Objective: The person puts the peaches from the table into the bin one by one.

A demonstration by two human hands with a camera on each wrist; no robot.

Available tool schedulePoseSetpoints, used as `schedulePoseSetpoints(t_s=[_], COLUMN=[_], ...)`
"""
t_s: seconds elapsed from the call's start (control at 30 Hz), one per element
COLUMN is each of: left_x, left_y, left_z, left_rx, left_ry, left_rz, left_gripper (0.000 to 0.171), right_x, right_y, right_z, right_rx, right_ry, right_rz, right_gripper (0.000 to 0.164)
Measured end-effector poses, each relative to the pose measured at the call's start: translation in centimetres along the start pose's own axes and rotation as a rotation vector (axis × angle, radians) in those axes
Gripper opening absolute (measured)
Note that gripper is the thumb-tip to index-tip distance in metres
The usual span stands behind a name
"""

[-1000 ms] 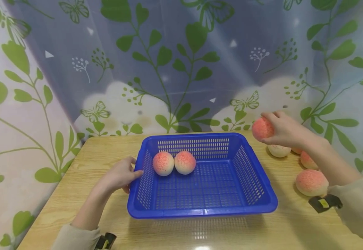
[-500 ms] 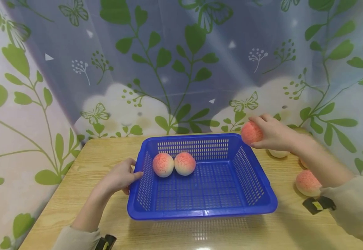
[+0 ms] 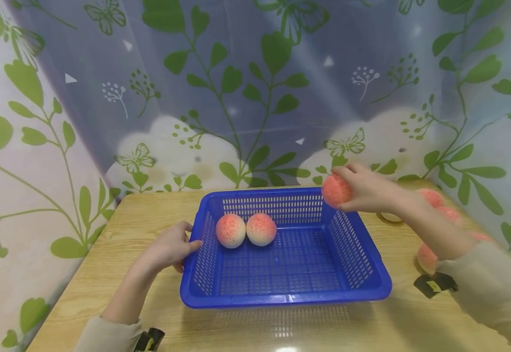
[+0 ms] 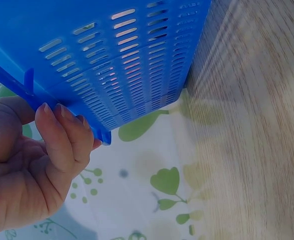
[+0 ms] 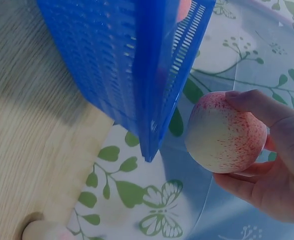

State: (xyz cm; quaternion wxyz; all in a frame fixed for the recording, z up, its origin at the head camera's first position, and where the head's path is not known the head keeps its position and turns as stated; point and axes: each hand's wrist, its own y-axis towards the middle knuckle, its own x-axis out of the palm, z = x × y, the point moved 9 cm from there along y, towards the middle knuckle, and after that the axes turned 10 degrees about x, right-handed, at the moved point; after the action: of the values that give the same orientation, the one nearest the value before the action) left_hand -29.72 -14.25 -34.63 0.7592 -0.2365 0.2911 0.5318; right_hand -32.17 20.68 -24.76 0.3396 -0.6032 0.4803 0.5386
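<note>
Blue basket: centre of head view. Two peaches: upper left inside it. Left hand: thumb and bent fingers pinch the basket's left rim (fingertips beneath plain only in left wrist view). Right hand: thumb and fingers, parted, grip a third peach near the basket's upper right corner; right wrist view alone shows its pale side.

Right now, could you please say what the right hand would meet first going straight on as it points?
Probably the patterned backdrop: the right hand, holding a peach, points left and away near the back of the blue basket. Depth is unclear, so the rim could come first.
</note>
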Motion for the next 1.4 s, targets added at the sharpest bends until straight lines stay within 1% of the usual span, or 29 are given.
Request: schedulePoseSetpoints(t_s=[0.13, 0.23, 0.37, 0.57, 0.87, 1.1, 1.23, 1.4], left_x=[-0.1, -0.2, -0.4, -0.3, 0.0, 0.1, 0.1, 0.0], left_y=[0.0, 0.0, -0.1, -0.1, 0.1, 0.0, 0.0, 0.0], left_z=[0.1, 0.3, 0.3, 0.2, 0.0, -0.1, -0.1, -0.1], left_rx=[-0.002, -0.002, -0.003, -0.014, -0.027, -0.035, -0.028, -0.027], left_ry=[-0.003, -0.002, -0.002, 0.004, 0.004, -0.010, -0.015, -0.012], left_rz=[-0.006, -0.005, -0.001, 0.001, -0.001, 0.004, 0.003, 0.005], left_gripper=[0.045, 0.045, 0.044, 0.043, 0.047, 0.046, 0.046, 0.045], right_x=[0.0, 0.0, 0.3, 1.4, 3.0, 3.3, 3.4, 3.8], right_y=[0.4, 0.9, 1.5, 2.4, 3.3, 3.6, 3.8, 4.0], right_z=[-1.0, -1.5, -1.9, -2.7, -3.2, -4.0, -4.7, -5.6], right_rx=[-0.047, -0.051, -0.052, -0.085, -0.061, -0.104, -0.121, -0.154], right_ry=[0.009, 0.022, 0.034, 0.042, 0.039, 0.020, 0.006, -0.038], right_rz=[0.025, 0.031, 0.016, -0.021, -0.078, -0.092, -0.100, -0.098], right_gripper=[0.076, 0.076, 0.075, 0.073, 0.076, 0.076, 0.075, 0.073])
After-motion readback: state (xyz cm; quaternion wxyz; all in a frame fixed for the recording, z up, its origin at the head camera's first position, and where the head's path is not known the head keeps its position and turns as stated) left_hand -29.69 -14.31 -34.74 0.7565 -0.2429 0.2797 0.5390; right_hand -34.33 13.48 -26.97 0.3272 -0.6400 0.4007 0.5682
